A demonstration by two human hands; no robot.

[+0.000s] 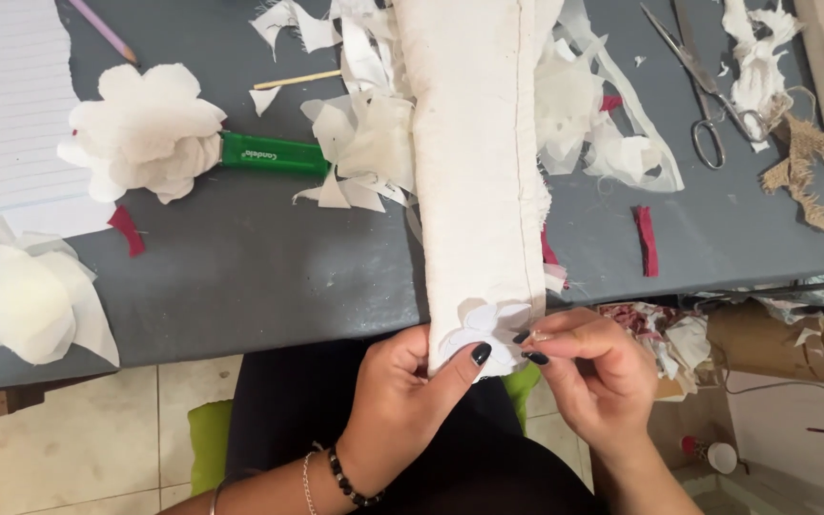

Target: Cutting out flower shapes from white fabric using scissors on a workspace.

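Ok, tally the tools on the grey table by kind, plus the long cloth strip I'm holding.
Scissors: 1
Pencil: 1
Wooden stick: 1
Green pen-like tool: 1
Long cloth strip: 1
Total: 5

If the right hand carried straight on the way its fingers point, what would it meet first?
The right hand points left, fingertips already at the white petal piece on the cloth strip's end. Just beyond that is the left hand's thumb, as far as depth shows.

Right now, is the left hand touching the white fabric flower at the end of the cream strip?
Touching. The head view shows the left hand with its thumb pressed flat across the white fabric flower at the end of the cream fabric strip, no gap.
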